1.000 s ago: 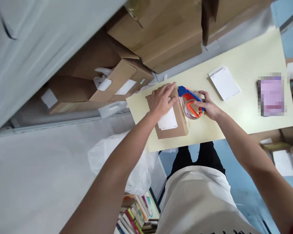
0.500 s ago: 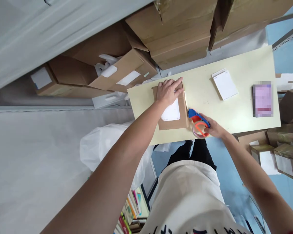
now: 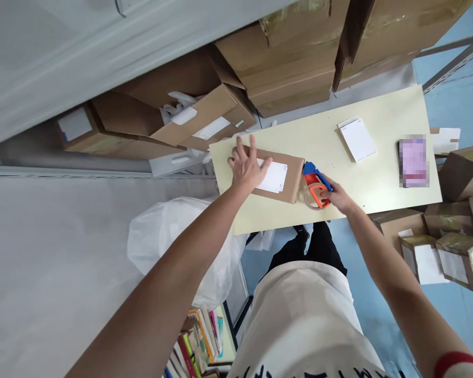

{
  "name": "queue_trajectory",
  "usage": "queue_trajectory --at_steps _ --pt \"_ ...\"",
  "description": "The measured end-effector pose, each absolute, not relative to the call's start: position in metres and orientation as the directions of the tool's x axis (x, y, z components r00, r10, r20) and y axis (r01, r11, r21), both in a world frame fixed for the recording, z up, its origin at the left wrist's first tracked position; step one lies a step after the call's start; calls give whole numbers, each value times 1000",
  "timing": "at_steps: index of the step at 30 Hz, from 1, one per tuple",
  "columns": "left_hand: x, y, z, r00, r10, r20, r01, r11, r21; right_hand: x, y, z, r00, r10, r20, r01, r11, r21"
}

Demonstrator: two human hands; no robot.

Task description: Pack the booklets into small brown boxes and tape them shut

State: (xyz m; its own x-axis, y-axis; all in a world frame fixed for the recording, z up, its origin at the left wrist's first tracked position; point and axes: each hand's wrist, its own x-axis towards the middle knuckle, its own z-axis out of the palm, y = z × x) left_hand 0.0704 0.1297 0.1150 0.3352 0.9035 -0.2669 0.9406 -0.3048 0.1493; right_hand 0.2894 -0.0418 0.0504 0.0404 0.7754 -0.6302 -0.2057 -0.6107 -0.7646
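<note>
A small cardboard box (image 3: 291, 184) lies on the pale yellow table (image 3: 390, 121), with a white label (image 3: 273, 176) on its top. My left hand (image 3: 246, 167) rests on the box's left end, fingers spread and the thumb reaching over the label's edge. In my right hand (image 3: 336, 194) is a tape dispenser (image 3: 315, 185), blue and orange-red with a roll of clear tape. Its blue head is close beside the right end of the box; whether it touches the cardboard I cannot tell.
A stack of white label sheets (image 3: 358, 139) and a blurred pinkish item (image 3: 413, 161) lie farther right on the table. Large cartons (image 3: 287, 68) stand along its far side. A white plastic bag (image 3: 153, 231) hangs at the left, and small boxes (image 3: 457, 257) are piled lower right.
The box has been turned on the table, its long side now running left to right. My left hand shifted left and its fingers spread. The dispenser moved slightly up and left.
</note>
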Motion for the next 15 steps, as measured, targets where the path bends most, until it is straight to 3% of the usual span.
queue_trajectory --at_steps 3,5,15 --pt "75 126 113 543 796 -267 839 -505 201 310 0 53 -9 776 -631 -149 -625 -766" --pt "83 127 110 594 753 -284 804 -544 240 315 10 50 -21 790 -613 -78 -613 -786" --pt "92 127 112 520 759 -391 853 -489 185 262 -125 38 37 797 -603 37 -604 -796"
